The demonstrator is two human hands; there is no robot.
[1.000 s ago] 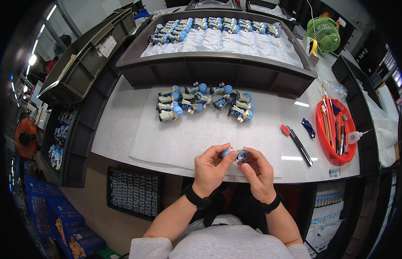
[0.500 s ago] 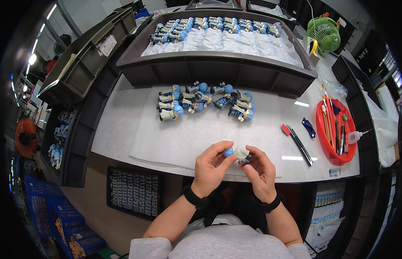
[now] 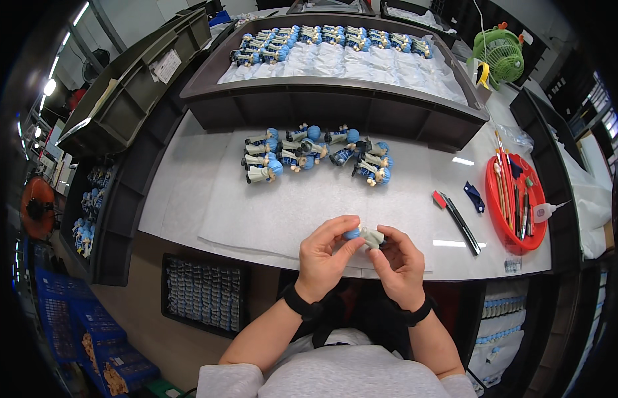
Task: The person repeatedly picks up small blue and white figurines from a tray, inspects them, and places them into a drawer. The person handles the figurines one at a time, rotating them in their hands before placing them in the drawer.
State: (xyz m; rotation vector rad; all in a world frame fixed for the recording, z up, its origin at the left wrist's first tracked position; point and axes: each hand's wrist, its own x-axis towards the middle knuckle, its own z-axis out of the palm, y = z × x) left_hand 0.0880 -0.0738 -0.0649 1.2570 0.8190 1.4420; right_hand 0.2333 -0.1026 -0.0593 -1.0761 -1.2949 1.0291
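Observation:
Between my two hands, just above the table's near edge, is a small figurine (image 3: pixel 371 237) with a blue head and a pale body. My left hand (image 3: pixel 325 255) pinches it at the head between thumb and fingers. At the other end my right hand (image 3: pixel 402 268) grips the lower part, which its fingers partly hide. Beyond my hands, a loose cluster of similar blue-haired figurines (image 3: pixel 262 174) lies on a white sheet (image 3: pixel 289 212) on the table.
A big dark tray (image 3: pixel 335 109) with white padding and rows of figurines stands behind the cluster. To the right lie a black pen-like tool (image 3: pixel 460 225), a dark blue piece (image 3: pixel 474 197) and a red basket (image 3: pixel 493 225) of brushes. A green fan (image 3: pixel 498 56) stands farther back.
The figurine has turned slightly in my fingers, so its dark feet show less. My hands stay in nearly the same place.

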